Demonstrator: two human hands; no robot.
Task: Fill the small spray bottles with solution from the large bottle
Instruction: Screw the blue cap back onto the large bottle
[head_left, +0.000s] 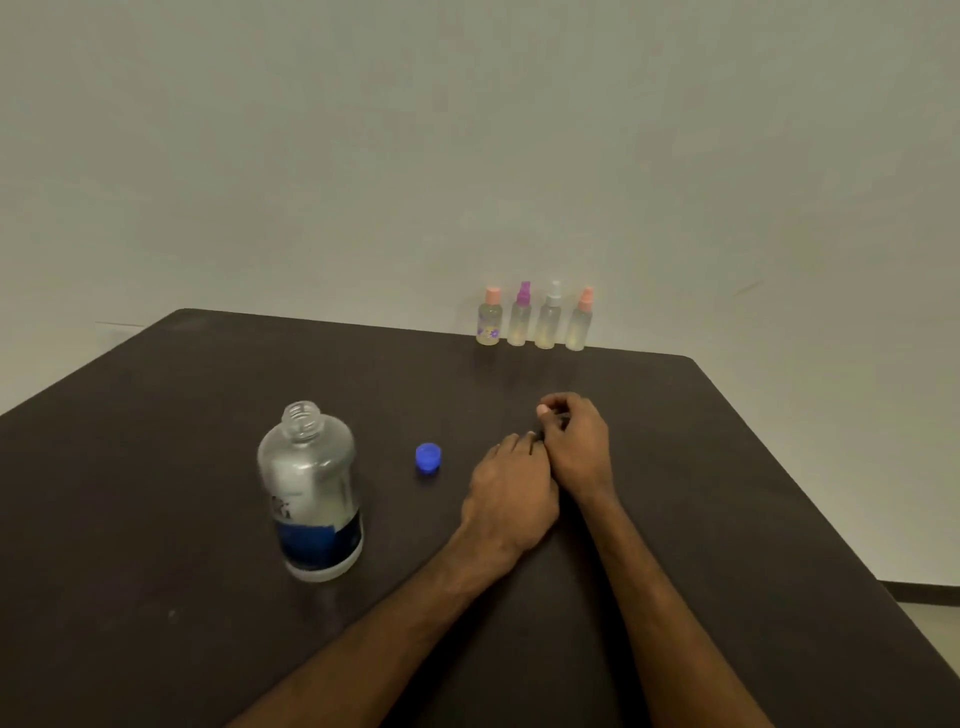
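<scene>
The large clear bottle (311, 493) with a blue label stands uncapped at the left of the dark table (156, 467). Its blue cap (428, 458) lies on the table just to its right. Several small spray bottles stand in a row at the far edge against the wall, each holding pale liquid: a pink-capped one (489, 319), a purple-topped one (521, 317), a white-topped one (550, 319) and a pink-topped one (581, 322). My left hand (511, 493) rests flat on the table, its fingertips touching my right hand (576, 441), which lies beside it with fingers curled and holds nothing.
A pale wall (467, 156) runs right behind the table's far edge. The table's right edge (810, 493) slants toward me, with floor and a dark skirting board (919, 592) beyond it.
</scene>
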